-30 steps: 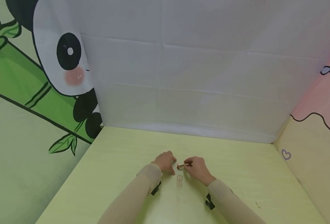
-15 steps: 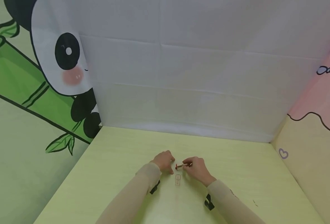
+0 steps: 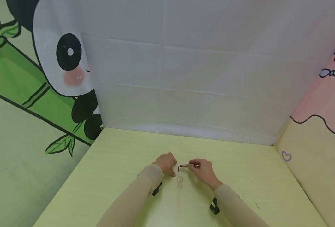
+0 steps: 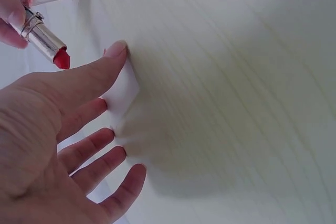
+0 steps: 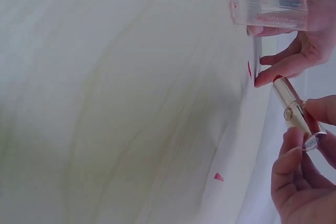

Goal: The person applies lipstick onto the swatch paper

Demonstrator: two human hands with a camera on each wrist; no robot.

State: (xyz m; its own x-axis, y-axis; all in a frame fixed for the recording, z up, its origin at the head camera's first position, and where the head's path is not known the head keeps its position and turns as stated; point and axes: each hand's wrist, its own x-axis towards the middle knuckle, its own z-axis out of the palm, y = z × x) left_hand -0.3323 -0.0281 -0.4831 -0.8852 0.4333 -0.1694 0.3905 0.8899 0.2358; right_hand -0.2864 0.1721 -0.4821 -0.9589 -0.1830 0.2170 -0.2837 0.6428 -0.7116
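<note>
In the head view my right hand pinches a lipstick with a gold case, its red tip angled toward my left hand. The tip sits just beside a short red streak. My left hand rests on the table with fingers spread. In the left wrist view its thumb tip and fingers touch the edges of a small white sheet, much of which is hidden behind the hand. A clear, red-smudged cap stands on the table between the hands, nearer the body.
A small red fleck shows in the right wrist view. The pale yellow table ends at a white backdrop. Cartoon-printed side walls rise at left and right. A thin dark mark lies at the table's right.
My right hand has shifted slightly right with the lipstick, whose tip has swung a little away from me. The red streak now shows apart from the tip. My left hand stays in place.
</note>
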